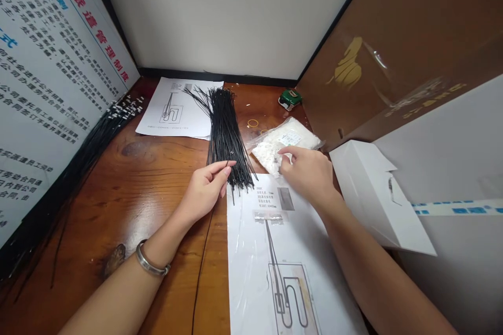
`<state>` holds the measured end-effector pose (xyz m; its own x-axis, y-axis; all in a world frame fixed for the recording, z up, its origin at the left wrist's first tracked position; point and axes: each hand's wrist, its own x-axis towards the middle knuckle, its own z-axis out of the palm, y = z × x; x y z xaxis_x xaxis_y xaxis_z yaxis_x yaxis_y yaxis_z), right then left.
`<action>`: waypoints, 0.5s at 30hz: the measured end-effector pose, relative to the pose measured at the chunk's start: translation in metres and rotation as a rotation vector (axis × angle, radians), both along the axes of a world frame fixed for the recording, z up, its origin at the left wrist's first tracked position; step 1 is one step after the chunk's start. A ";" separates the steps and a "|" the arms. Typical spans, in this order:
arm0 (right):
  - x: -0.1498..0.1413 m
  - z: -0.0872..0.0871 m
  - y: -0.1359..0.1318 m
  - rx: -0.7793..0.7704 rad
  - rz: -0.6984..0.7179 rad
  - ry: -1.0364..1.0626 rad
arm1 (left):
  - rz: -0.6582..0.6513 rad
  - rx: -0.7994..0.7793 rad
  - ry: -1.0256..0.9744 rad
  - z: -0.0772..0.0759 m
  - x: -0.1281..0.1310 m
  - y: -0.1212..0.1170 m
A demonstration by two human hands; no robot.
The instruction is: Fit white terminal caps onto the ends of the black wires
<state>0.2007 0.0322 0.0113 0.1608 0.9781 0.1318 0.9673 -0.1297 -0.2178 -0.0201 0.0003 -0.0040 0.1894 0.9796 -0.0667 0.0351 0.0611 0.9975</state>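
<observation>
While the left hand [206,188] pinched what looked like a single black wire [199,278] between thumb and forefinger, its tail trailing toward the near edge of the tabletop [157,165], the right hand [308,170] was half curled at the bag of white pieces [291,138], near the right edge; whether its fingertips gripped a piece could not be told. From near the rear edge, the bundle of black wires [226,125] reached toward the middle, its splayed ends beside the left hand. Those ends could have snagged the pinched wire. If the bag was open, a wrist knock might have scattered pieces over the white printed sheet [251,251], where they would hide easily.
</observation>
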 end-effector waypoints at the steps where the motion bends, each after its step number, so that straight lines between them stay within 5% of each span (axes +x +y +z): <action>1: 0.000 0.001 0.000 -0.035 -0.017 -0.024 | -0.004 -0.012 -0.014 0.000 0.000 0.000; 8: -0.003 -0.006 0.000 -0.098 -0.002 -0.127 | -0.053 -0.019 -0.009 -0.001 -0.001 0.000; 15: 0.001 -0.018 0.003 -0.003 -0.025 -0.069 | -0.026 0.016 -0.010 -0.003 -0.001 0.001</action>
